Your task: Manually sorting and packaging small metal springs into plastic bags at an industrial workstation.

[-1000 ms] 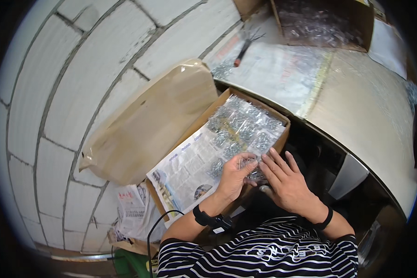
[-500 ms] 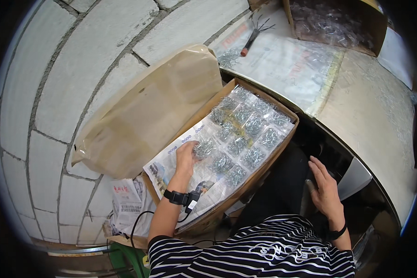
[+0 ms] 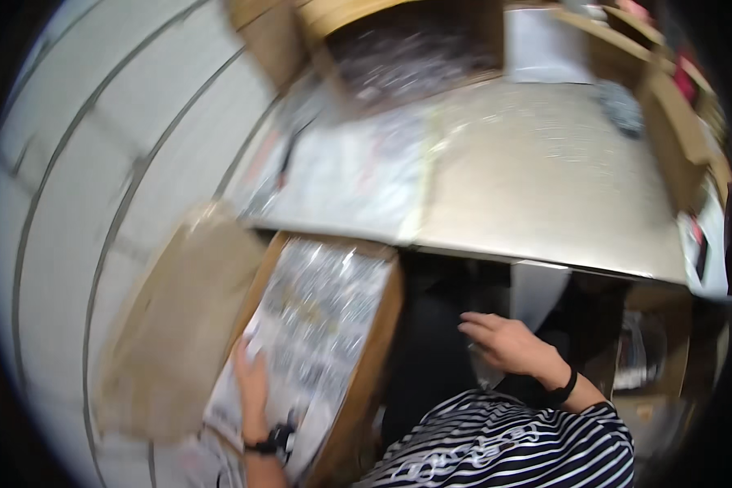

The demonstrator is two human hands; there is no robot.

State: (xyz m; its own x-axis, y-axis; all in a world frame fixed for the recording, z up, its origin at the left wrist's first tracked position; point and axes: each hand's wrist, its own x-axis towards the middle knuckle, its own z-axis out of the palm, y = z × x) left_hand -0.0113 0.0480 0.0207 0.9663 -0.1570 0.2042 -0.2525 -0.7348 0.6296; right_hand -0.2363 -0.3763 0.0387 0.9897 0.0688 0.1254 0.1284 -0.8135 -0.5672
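Note:
My left hand [image 3: 250, 378] is at the left side of an open cardboard carton [image 3: 390, 285], over newspaper [image 3: 228, 398] along its edge. Its fingers are smeared by motion, so their grip is unclear; something whitish shows at the fingertips. Inside the carton lie several clear plastic bags of small silvery metal pieces [image 3: 325, 281], blurred now but sharper half a second ago. Above my lap, to the right of the carton, my right hand [image 3: 512, 346] is open, fingers stretched out to the left, with nothing visible in it.
Ahead stands a table [image 3: 545, 179] partly covered by a white plastic sheet [image 3: 358, 179]. On it are a dark slim tool [image 3: 289, 154] and a box of clear small pieces [image 3: 407, 53]. A large tan wrapped package [image 3: 187, 325] leans against the block wall [image 3: 65, 211].
My view has swung to the right, showing more of the table. The left hand has shifted from beside a bag toward the carton's left edge. My right hand stays open above my lap.

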